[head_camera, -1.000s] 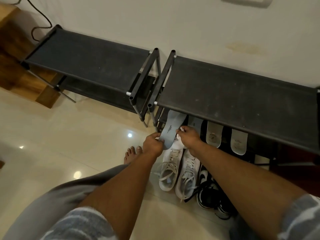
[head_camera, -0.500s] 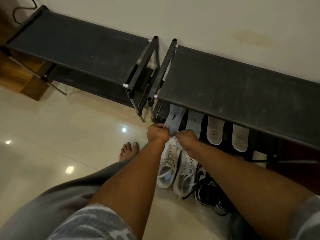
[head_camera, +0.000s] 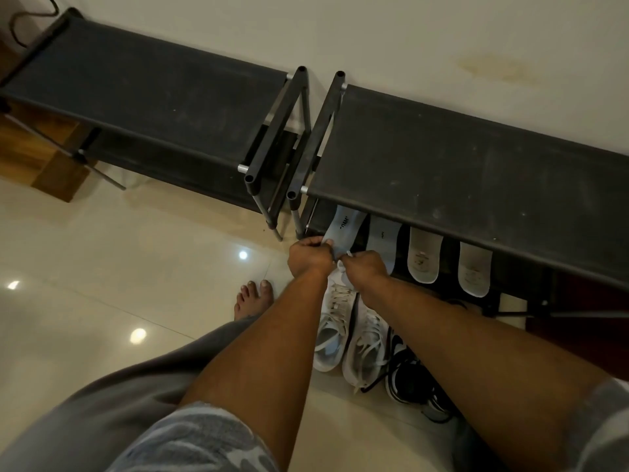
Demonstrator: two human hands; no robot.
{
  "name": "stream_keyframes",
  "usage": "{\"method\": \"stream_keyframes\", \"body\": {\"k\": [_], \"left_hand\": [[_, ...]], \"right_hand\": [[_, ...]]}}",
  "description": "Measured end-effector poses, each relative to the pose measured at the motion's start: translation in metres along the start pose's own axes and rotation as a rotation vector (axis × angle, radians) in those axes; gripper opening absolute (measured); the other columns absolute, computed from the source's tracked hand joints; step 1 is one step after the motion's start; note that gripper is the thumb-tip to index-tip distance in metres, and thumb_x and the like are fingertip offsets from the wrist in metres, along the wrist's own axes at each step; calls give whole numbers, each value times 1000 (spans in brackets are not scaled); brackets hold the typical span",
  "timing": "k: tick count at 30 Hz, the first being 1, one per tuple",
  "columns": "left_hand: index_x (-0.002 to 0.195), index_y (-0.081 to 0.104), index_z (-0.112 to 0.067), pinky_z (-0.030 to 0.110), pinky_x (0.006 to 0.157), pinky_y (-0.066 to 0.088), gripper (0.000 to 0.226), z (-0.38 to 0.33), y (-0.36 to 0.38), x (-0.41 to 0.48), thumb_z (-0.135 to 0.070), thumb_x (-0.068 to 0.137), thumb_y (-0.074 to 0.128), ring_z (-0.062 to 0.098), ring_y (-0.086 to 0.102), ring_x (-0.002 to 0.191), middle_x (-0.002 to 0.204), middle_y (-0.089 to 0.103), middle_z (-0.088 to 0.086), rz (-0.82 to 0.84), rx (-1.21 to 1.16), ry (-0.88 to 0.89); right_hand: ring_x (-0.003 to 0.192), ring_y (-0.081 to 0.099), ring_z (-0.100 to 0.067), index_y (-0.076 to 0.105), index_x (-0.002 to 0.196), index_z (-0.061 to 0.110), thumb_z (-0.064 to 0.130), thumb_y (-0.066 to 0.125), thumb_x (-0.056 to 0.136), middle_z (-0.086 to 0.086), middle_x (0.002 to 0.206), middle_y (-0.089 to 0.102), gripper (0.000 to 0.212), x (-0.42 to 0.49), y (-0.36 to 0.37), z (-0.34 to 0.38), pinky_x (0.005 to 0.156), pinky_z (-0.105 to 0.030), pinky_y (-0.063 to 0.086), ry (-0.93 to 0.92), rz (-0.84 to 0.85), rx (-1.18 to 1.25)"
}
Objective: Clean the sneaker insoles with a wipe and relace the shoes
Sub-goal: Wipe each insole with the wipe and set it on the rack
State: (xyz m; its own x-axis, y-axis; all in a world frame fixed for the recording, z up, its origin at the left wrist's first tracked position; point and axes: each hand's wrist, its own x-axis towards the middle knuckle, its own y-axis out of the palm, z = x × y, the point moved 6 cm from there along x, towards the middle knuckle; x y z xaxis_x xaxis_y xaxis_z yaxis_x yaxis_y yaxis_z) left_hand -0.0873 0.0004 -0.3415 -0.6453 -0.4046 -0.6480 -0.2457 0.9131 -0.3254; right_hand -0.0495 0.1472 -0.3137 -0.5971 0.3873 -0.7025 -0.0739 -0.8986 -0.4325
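Head camera shows white sneakers point(head_camera: 335, 321) side by side on the tile floor beneath both forearms; beyond them the left hand point(head_camera: 308, 255) grips the grey insole point(head_camera: 344, 222) at its lower end; the right hand point(head_camera: 367, 267) pinches a white wipe point(head_camera: 348, 255) against it; the insole's far end leans under the dark shoe rack point(head_camera: 476, 165).

Short, seemingly camouflage-patterned blue-grey sleeves point(head_camera: 204, 437), grey trousers point(head_camera: 102, 403) and a bare foot point(head_camera: 253, 299) show.
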Motion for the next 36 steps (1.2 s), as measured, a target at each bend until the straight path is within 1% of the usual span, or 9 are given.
{"method": "stream_keyframes", "body": {"k": [6,11,16,19,26,28,31,34,36], "left_hand": [[77,76,-31,42,87,65,16,8,6,3,-29,83,90,19,76,87,86,78,-8,-6,-44,-23],[77,80,-28,42,83,67,15,10,5,3,-35,78,93,17,78,81,79,79,-9,6,-95,-17],[78,80,-25,43,81,67,15,6,6,2,-34,78,93,18,78,78,76,79,-8,14,-104,-7],[79,79,-25,43,81,67,15,6,7,1,-34,79,92,18,78,80,78,79,-7,14,-99,-8],[85,74,-19,44,79,68,16,1,13,-12,-27,88,87,24,76,84,88,77,2,74,-117,-48],[85,73,-18,44,79,68,17,-1,14,-14,-26,88,88,25,76,83,89,77,5,78,-114,-56],[89,74,-15,42,71,68,16,-2,14,-17,-25,89,87,21,73,73,92,78,8,94,-132,-61],[90,75,-15,43,71,68,16,-4,11,-16,-25,89,87,20,73,75,95,78,8,103,-123,-50],[89,74,-17,45,75,68,19,-3,10,-17,-31,90,86,21,74,80,96,79,7,105,-135,-46]], "right_hand": [[103,71,-35,75,106,3,26,66,99,-18,109,74,25,4,-7,6,87,-37,56,37,-67,-74],[105,71,-34,74,107,2,26,65,100,-18,112,74,26,2,-11,10,76,-30,47,46,-120,-111],[104,70,-35,74,105,2,27,64,100,-18,110,75,28,-5,-9,13,80,-33,51,20,-118,-111],[103,70,-34,75,103,4,31,64,99,-17,109,75,29,-10,-11,12,77,-32,50,-4,-117,-132],[90,72,-29,79,94,5,41,72,95,-13,93,76,37,-21,-36,1,83,-41,60,-74,-50,-168],[83,71,-27,79,86,8,41,73,95,-10,84,75,35,-22,-43,-2,73,-35,58,-100,-37,-182],[68,64,-21,68,65,17,39,72,96,-1,63,65,38,-28,-50,-6,53,-25,40,-125,-7,-193],[63,61,-16,68,63,19,37,73,96,2,59,63,38,-31,-52,-6,52,-23,36,-139,22,-195],[69,66,-18,72,67,19,36,74,95,2,63,67,34,-33,-55,-4,56,-23,41,-160,38,-184]]}}
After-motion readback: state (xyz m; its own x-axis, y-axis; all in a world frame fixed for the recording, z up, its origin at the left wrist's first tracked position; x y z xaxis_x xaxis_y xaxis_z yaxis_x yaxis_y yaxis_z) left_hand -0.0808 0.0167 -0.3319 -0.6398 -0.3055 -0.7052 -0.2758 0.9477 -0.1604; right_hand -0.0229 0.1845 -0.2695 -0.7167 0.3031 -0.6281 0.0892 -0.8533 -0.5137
